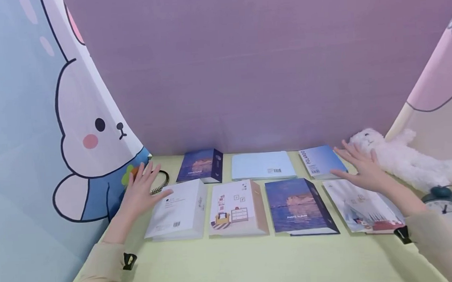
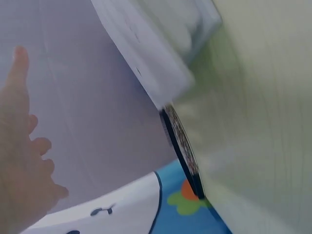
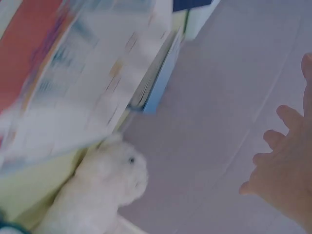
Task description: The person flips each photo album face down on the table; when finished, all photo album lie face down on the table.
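Observation:
My left hand (image 1: 140,196), fingers straight and spread, hovers by the left edge of a white photo album (image 1: 177,208) with a barcode. The thumb overlaps that album in the head view. Over on the right, my right hand (image 1: 363,168) has its fingers spread too, near a blue-purple Polaroid album (image 1: 321,160) and a pale illustrated album (image 1: 361,202). Neither hand holds anything. Between them in the front row lie an album with a drawn room (image 1: 234,208) and a sea-picture photo album (image 1: 298,205). Behind lie a smaller sea-picture album (image 1: 199,164) and a light blue album (image 1: 263,165).
A dark ring-shaped item (image 2: 183,148) with a textured side stands beside the left curtain. At the right are a fluffy white plush toy (image 1: 408,158) and a dark green alarm clock (image 1: 446,211). A purple cloth (image 1: 245,73) rises behind the pale yellow table (image 1: 246,262).

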{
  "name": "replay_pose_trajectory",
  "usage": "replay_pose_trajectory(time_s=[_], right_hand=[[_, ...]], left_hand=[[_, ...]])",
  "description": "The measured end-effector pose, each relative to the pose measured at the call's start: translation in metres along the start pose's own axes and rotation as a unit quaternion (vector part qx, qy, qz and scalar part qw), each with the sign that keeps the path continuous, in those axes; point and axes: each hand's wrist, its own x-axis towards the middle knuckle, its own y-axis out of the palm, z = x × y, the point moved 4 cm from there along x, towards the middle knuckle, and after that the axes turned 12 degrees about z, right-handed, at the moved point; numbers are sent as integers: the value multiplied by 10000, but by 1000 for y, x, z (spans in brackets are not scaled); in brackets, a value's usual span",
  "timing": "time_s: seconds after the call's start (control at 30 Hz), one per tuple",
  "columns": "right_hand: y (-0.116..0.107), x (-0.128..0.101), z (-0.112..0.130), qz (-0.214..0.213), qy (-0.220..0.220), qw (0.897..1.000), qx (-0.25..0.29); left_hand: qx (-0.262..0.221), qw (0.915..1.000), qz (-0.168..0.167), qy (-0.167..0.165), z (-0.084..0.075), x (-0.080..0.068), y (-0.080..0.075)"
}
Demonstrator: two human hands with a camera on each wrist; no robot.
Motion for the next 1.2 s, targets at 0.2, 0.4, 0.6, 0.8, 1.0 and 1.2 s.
replay_pose_trajectory(time_s=[0.2, 0.4, 0.6, 0.8, 1.0, 1.2], right_hand=[[-7, -17, -28, 126, 511, 9982, -301], [-11, -33, -61, 157, 843, 9957, -360], [-6, -43, -79, 354, 1065, 9933, -286], [-4, -48, -86, 429, 1186, 9913, -366], [-11, -49, -95, 503, 1323, 9887, -489], [-12, -53, -99, 516, 1330, 9886, -480]], left_hand=[[264, 9994, -54, -234, 26, -9, -3], [203, 9995, -73, -246, 35, -11, -4], [218, 9995, -30, -233, 38, -9, 2], [247, 9994, -30, -246, 39, -8, 9], [223, 9993, -86, -271, 39, -8, 7], [174, 9993, -18, -317, 40, -7, 7]])
